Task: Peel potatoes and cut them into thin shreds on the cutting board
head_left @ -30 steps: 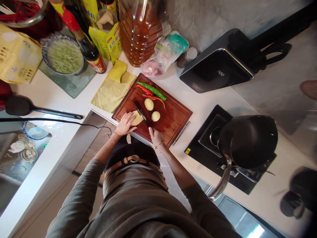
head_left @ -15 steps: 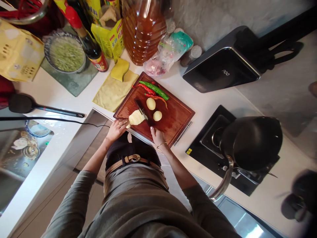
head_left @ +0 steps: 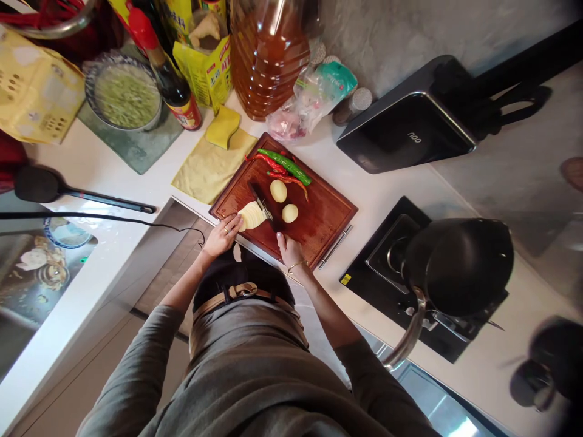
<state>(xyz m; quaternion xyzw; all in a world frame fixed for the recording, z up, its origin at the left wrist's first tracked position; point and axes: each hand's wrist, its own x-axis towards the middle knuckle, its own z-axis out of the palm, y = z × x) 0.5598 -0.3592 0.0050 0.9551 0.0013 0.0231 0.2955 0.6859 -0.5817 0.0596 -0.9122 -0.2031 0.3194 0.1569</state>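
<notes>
A: Reading from the left of the counter: a black spatula [head_left: 40, 185] beside a dark cable [head_left: 91, 219], then a bowl of green food [head_left: 124, 92] on a grey mat [head_left: 136, 145], a sauce bottle [head_left: 170, 82] and a large jug of oil [head_left: 268, 51]. What lies next?

B: A yellow cloth [head_left: 207, 170], touching the left edge of the wooden cutting board [head_left: 328, 221]. At the board's near left corner the left hand [head_left: 223, 235] has its fingers curled narrowly, fingertips against the sliced potato [head_left: 251, 215].

A: And the cutting tool?

B: The knife [head_left: 262, 206] stands just right of that potato, blade pointing away from the body. The right hand [head_left: 288, 247] is closed on its handle at the board's near edge; the fingers themselves are mostly hidden.

A: How far along does the work appear?

B: As a judgement: one potato is fanned into thin slices. Two whole peeled potatoes [head_left: 279, 190] sit near the board's middle, uncut. The green chilli [head_left: 285, 165] and red chillies [head_left: 273, 164] at the far edge look whole too. So roughly a third of the potatoes seem done.

A: Farther right?

B: A black appliance [head_left: 405, 136] by the wall, then a dark pan [head_left: 460, 264] on the hob [head_left: 364, 273].
</notes>
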